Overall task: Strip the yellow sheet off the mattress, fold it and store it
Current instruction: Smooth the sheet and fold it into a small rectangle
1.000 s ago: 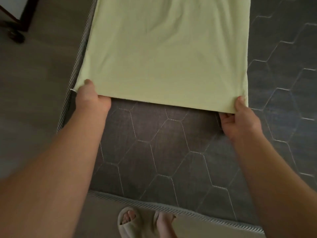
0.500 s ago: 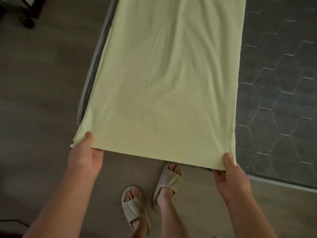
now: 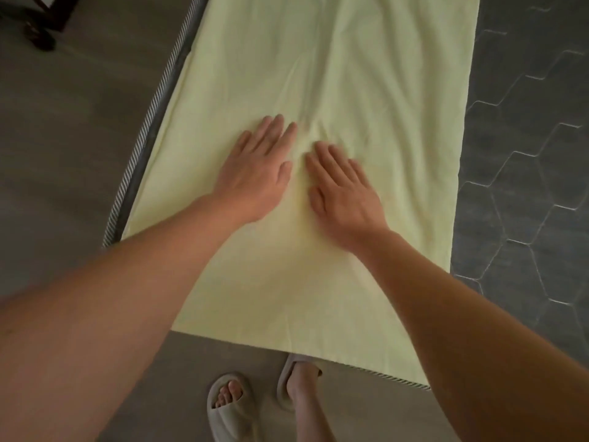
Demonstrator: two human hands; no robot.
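Yellow sheet (image 3: 350,90), folded into a long strip, lies along the mattress (image 3: 526,186)'s left edge. Left hand (image 3: 255,173) and right hand (image 3: 344,193) press flat mid-strip, fingers spread, smoothing creases. Next likely calls for lifting the near end and folding it far.

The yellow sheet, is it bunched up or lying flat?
Lying flat: the yellow sheet is a long smooth strip on the mattress, both hands pressing it.

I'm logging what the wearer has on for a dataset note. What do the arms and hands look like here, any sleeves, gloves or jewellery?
Both arms are bare up to the frame edge, with no sleeves showing. The left hand and right hand wear no gloves, and no rings, watch or bracelets are visible. No markings stand out.
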